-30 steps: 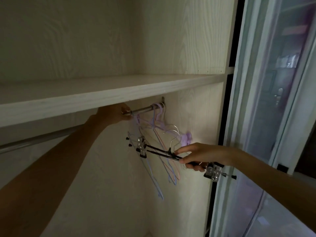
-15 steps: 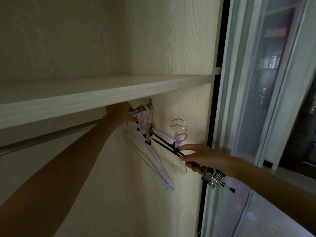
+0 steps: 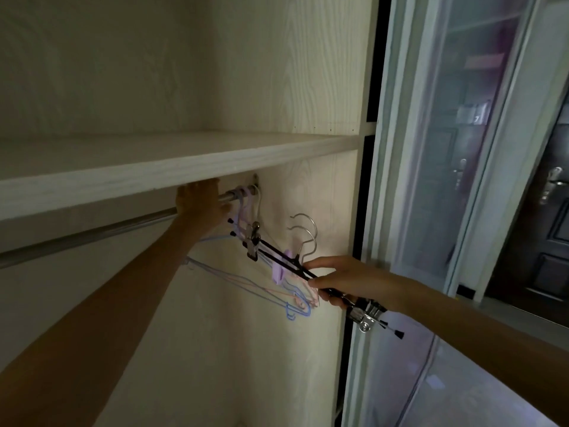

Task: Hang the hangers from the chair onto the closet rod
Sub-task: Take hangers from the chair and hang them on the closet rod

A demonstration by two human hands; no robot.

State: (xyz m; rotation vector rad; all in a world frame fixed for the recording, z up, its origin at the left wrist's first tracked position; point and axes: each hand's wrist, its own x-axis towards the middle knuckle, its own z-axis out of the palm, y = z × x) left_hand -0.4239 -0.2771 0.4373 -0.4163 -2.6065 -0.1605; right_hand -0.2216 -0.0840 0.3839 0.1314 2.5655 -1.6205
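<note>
Under the closet shelf (image 3: 172,167), the right hand (image 3: 348,282) pinches two black clip hangers (image 3: 277,257) just below the rod (image 3: 92,234), where the left hand (image 3: 200,201) rests, fingers hidden, so lift both steel hooks (image 3: 304,232) over the bar together.

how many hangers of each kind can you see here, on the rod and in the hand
Black clip hangers, in the right hand: 2, going by the two metal hooks
Thin coloured hangers, on the rod by the left hand: about 4, too tangled to count for sure
Total: about 6
</note>
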